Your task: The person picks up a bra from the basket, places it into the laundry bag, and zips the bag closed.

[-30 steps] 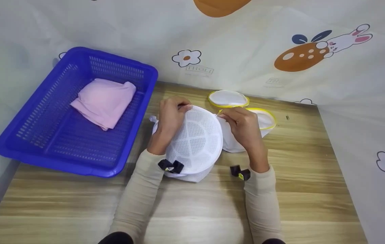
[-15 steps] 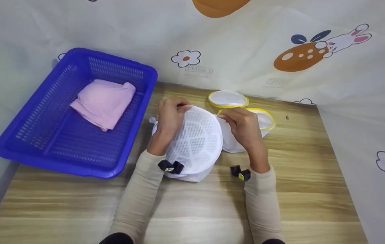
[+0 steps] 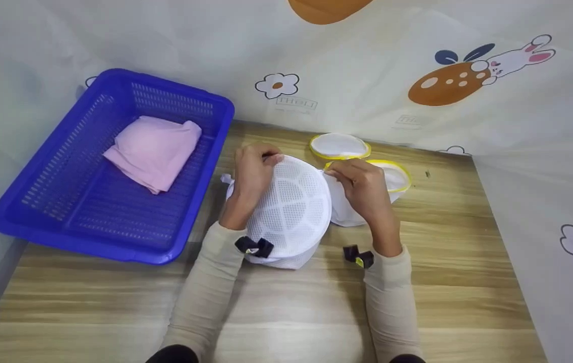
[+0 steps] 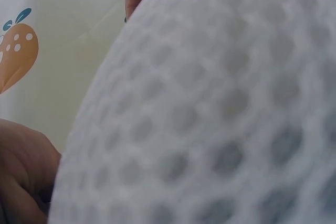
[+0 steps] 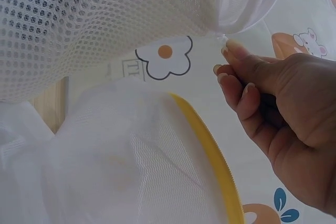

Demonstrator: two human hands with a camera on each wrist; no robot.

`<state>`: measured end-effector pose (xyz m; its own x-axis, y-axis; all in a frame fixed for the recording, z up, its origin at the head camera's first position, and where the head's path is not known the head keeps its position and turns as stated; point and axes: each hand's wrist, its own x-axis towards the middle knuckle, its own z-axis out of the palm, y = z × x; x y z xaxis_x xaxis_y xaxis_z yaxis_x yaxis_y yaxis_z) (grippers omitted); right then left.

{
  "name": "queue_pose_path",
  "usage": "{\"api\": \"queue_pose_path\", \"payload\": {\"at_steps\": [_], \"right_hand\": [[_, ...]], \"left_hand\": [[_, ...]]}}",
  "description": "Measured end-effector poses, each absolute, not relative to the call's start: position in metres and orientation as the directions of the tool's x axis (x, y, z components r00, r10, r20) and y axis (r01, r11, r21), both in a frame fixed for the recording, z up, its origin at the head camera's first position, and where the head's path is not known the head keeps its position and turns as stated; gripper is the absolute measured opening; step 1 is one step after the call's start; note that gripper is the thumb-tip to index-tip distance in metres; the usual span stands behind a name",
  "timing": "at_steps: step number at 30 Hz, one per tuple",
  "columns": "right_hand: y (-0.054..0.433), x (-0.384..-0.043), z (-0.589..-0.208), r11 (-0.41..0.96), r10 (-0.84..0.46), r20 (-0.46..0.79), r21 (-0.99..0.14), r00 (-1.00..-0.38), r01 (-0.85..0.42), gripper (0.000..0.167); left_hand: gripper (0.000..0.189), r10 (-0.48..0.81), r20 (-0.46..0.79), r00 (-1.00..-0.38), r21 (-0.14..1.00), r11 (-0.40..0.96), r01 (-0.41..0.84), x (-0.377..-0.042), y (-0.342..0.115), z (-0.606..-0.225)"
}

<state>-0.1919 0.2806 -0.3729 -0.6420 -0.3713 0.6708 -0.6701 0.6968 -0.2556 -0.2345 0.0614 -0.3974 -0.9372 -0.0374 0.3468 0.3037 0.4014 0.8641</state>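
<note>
A white mesh laundry bag with a round, ribbed top is tilted over the table in the head view. My left hand pinches its upper left rim between thumb and fingers. At the right side of the rim, my right hand pinches a small whitish tab. The right wrist view shows this tab at thumb and forefinger, with the other fingers curled below. Blurred mesh fills most of the left wrist view, with part of the left hand at the lower left.
A blue plastic basket on the left holds a folded pink garment. Behind and under my right hand are two white mesh bags with yellow edging, the nearer one and the farther one. A printed cloth backdrop borders the wooden table.
</note>
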Motion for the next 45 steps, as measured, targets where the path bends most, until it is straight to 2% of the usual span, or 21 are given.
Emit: {"api": "queue_pose_path", "payload": {"at_steps": [21, 45], "right_hand": [[0.282, -0.190, -0.373, 0.689, -0.380, 0.670, -0.255, -0.638, -0.678, 0.005], [0.286, -0.190, -0.370, 0.689, -0.384, 0.643, -0.279, -0.663, -0.669, 0.005]], "left_hand": [[0.003, -0.063, 0.295, -0.953, 0.871, 0.428, 0.241, -0.234, 0.056, -0.398], [0.006, -0.077, 0.219, -0.973, 0.891, 0.423, 0.167, -0.236, 0.051, -0.394]]}}
